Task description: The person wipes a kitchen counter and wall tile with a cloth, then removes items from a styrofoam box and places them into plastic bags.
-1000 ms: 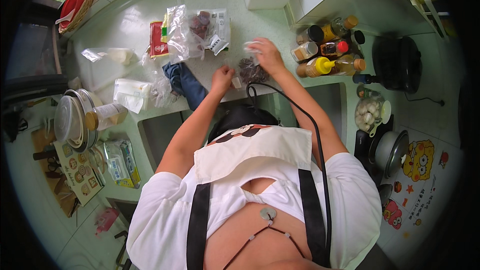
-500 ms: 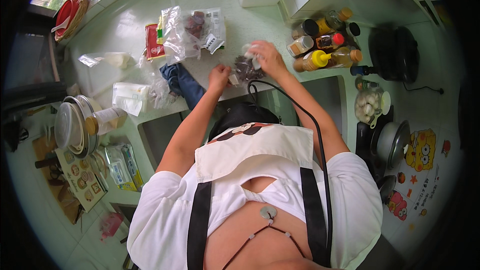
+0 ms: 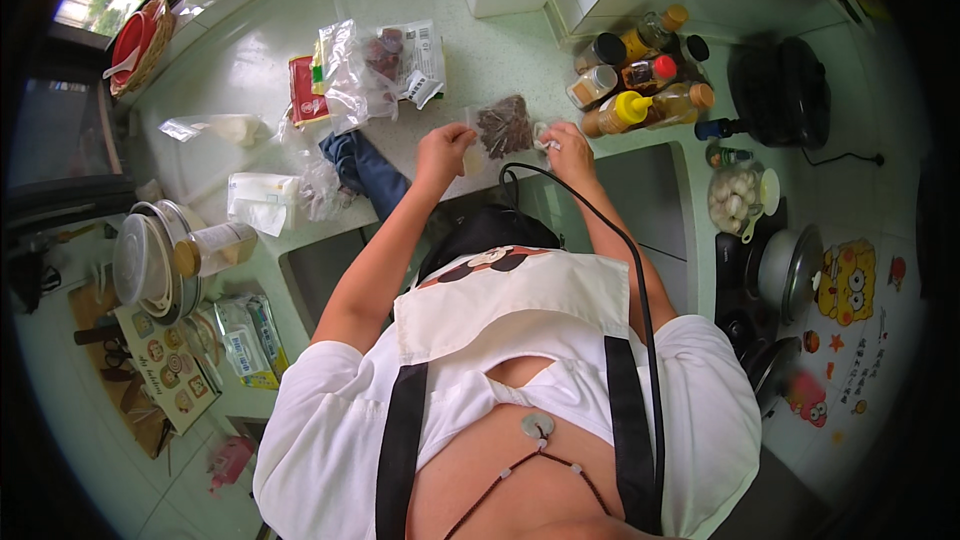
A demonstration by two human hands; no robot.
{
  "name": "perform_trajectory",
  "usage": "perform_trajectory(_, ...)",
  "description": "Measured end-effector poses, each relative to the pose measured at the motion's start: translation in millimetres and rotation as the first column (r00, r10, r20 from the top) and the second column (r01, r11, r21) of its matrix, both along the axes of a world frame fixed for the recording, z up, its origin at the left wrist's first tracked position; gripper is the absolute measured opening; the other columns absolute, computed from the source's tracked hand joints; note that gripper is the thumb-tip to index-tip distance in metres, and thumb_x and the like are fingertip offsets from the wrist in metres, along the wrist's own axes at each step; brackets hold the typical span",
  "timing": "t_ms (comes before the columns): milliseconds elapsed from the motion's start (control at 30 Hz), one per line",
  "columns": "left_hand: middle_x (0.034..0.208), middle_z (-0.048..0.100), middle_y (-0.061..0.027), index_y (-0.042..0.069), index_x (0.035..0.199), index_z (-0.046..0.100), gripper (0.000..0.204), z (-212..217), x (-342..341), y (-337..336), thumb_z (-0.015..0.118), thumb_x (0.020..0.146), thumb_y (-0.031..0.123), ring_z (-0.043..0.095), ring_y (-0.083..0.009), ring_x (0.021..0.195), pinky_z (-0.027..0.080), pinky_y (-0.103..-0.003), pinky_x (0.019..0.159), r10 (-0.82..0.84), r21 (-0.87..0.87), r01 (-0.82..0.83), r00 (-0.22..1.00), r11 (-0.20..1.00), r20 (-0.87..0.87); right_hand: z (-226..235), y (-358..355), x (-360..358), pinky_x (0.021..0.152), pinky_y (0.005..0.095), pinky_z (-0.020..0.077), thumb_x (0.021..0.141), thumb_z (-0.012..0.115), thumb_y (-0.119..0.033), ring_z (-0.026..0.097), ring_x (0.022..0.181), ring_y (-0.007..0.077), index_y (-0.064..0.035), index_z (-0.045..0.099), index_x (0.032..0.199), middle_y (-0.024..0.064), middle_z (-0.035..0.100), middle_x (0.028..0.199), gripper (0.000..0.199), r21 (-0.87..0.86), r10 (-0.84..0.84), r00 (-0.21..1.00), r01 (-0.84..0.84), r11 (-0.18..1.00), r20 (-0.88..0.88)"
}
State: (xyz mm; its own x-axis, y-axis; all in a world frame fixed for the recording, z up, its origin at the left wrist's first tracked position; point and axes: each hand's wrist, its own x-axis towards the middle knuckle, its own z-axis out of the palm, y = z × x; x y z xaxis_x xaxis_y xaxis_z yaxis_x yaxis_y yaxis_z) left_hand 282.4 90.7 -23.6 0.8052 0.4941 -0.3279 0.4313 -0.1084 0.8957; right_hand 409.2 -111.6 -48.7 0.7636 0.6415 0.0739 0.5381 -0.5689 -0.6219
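Both hands (image 3: 445,148) (image 3: 566,145) pinch a clear bag (image 3: 503,126) of dark brown bits

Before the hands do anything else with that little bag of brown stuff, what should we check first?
1. Left hand on the bag: ok, it touches the bag's left edge.
2. Right hand on the bag: ok, fingers pinch the right edge.
3. Bag over the counter, not the sink: ok.
4. Bag open or sealed: cannot tell, the opening is too small to see.
5. Bottles clear of the right hand: ok, they stand apart, though close.
6. Black cable clear of the bag: not ok, it loops just below the hands.
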Motion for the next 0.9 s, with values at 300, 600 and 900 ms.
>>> perform_trajectory(300,0.102,0.06,-0.0092,0.007,0.093,0.061,0.015,38,12,-20,0.055,0.08,0.008,0.06,-0.0274,0.084,0.049,-0.035,0.069,-0.319,0.634,-0.02,0.852,0.773,0.415,3,0,13,0.075,0.0367,0.0453,0.068,0.059,-0.005,0.057,0.086,0.0323,-0.0075,0.064,0.084,0.0137,0.06,0.092,0.017,0.035,-0.117,0.986,0.122,0.992,-0.115)
perform_trajectory(600,0.111,0.051,-0.0217,0.004,0.106,0.052,0.028,-40,-30,-20,0.055,0.079,0.004,0.057,-0.0348,0.091,0.048,-0.037,0.073,0.006,0.276,-0.121,0.923,0.954,0.384,19,-8,0,0.077,0.0371,0.045,0.067,0.057,-0.003,0.055,0.087,0.0318,-0.007,0.062,0.083,0.0136,0.059,0.092,0.017,0.005,-0.023,1.0,0.024,1.0,-0.021)
perform_trajectory(900,0.076,0.058,-0.0123,0.005,0.079,0.056,0.03,-31,-46,-25,0.064,0.075,0.034,0.058,-0.031,0.074,0.045,-0.041,0.06,-0.092,0.423,0.162,0.979,0.891,-0.181,75,24,17,0.08,0.0361,0.0455,0.066,0.061,0.002,0.054,0.095,0.0291,-0.0113,0.06,0.092,0.0077,0.054,0.106,0.03,0.059,0.232,0.949,-0.25,0.966,0.212)
